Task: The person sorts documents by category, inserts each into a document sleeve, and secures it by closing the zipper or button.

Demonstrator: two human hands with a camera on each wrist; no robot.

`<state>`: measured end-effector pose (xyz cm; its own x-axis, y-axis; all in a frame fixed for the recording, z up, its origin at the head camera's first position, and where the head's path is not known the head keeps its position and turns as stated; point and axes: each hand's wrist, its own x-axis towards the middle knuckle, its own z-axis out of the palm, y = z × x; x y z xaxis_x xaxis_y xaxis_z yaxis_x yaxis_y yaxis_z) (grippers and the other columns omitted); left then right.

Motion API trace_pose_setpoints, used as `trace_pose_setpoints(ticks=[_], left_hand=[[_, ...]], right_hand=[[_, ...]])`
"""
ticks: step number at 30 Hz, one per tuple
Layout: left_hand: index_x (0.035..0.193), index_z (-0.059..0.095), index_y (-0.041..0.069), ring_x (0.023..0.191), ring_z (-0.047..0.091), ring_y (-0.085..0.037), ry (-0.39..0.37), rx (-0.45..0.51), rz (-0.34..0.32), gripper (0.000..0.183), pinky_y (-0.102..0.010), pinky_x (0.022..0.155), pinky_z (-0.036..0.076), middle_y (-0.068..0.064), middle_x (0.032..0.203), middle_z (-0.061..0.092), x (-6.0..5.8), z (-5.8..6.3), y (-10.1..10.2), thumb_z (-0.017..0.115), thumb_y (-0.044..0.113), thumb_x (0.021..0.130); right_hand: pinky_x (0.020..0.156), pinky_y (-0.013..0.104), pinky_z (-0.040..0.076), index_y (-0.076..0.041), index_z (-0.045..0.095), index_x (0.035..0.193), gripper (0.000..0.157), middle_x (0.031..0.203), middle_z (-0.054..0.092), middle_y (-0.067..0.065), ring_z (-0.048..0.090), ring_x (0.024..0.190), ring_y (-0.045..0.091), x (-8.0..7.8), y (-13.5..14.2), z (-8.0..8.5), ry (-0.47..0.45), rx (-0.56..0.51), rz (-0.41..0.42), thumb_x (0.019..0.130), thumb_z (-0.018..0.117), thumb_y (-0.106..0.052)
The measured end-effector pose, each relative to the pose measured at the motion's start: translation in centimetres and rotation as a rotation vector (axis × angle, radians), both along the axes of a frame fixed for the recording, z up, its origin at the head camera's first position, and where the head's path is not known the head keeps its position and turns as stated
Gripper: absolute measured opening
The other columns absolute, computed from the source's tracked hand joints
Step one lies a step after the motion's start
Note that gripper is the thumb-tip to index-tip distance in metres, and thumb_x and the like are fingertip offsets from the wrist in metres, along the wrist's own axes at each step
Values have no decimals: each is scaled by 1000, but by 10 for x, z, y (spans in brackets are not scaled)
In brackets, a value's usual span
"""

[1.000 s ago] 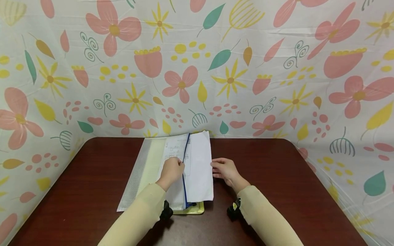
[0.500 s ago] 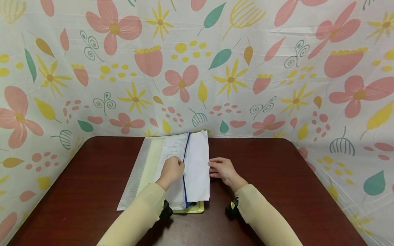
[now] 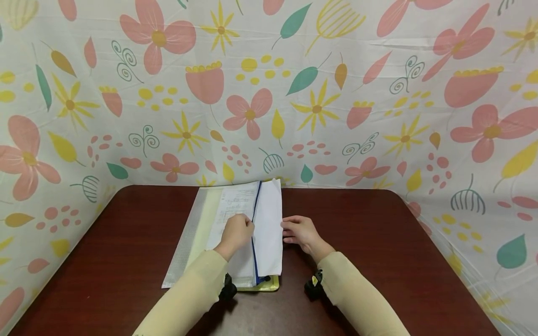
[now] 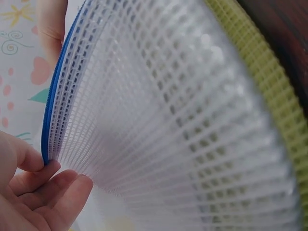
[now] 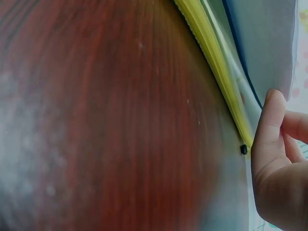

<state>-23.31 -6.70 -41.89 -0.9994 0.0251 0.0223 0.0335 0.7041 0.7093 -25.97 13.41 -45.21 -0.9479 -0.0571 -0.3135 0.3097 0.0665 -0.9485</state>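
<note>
A clear mesh zipper pouch (image 3: pixel 181 254) with a blue zip edge (image 3: pixel 254 252) lies on the table, printed paper showing through it. My left hand (image 3: pixel 235 233) pinches the blue edge and lifts it, as the left wrist view shows with the fingertips on the mesh (image 4: pixel 144 110). White paper (image 3: pixel 269 224) sticks out to the right past that edge, its left part inside the pouch. With thumb and fingers my right hand (image 3: pixel 301 233) pinches the paper's right edge. In the right wrist view the thumb lies against the sheet (image 5: pixel 269 53).
Beneath the clear pouch lies a yellow mesh pouch (image 3: pixel 269 283), its yellow zip edge (image 5: pixel 207 43) showing in the right wrist view. Everything rests on a dark reddish-brown table (image 3: pixel 357 261). A flower-patterned cloth (image 3: pixel 319 70) hangs behind and at both sides.
The white paper has slid left, further into the clear pouch, and my right hand has moved left with it. My left hand keeps its pinch on the blue edge.
</note>
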Motion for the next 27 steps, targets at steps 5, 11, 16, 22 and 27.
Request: trace_pose_setpoints(ticks=[5, 11, 16, 22, 27], left_hand=[[60, 49, 11, 49, 45, -12, 10, -12, 2, 29, -23, 46, 35, -1, 57, 50, 1, 1, 3, 48, 9, 90], [64, 54, 9, 51, 47, -13, 16, -11, 10, 26, -23, 48, 36, -2, 60, 53, 2, 2, 4, 49, 10, 90], [64, 54, 9, 52, 47, -13, 22, -8, 10, 25, -23, 48, 36, -3, 61, 54, 2, 2, 5, 49, 9, 89], [70, 60, 6, 54, 49, -14, 20, -9, 14, 22, -24, 50, 38, -4, 64, 57, 3, 3, 6, 50, 10, 89], [68, 58, 6, 54, 49, -15, 25, -3, 18, 22, -24, 50, 38, -4, 64, 57, 4, 5, 7, 50, 9, 89]], right_hand=[[59, 29, 56, -1, 63, 113, 28, 86, 63, 6, 63, 64, 14, 0, -3, 0, 1, -4, -6, 87, 66, -11], [59, 30, 56, -2, 63, 112, 28, 85, 63, 7, 63, 64, 14, 1, -5, 1, 1, -9, -3, 86, 67, -12], [60, 30, 56, -2, 63, 113, 28, 86, 63, 7, 64, 65, 14, 2, -7, 1, -1, -2, 7, 87, 66, -12], [59, 29, 56, -2, 63, 113, 27, 85, 63, 7, 64, 65, 14, 2, -10, 2, -6, -5, 6, 87, 66, -11], [59, 30, 56, -2, 64, 112, 26, 84, 64, 7, 64, 66, 16, 1, -13, 1, -7, -12, -1, 87, 66, -11]])
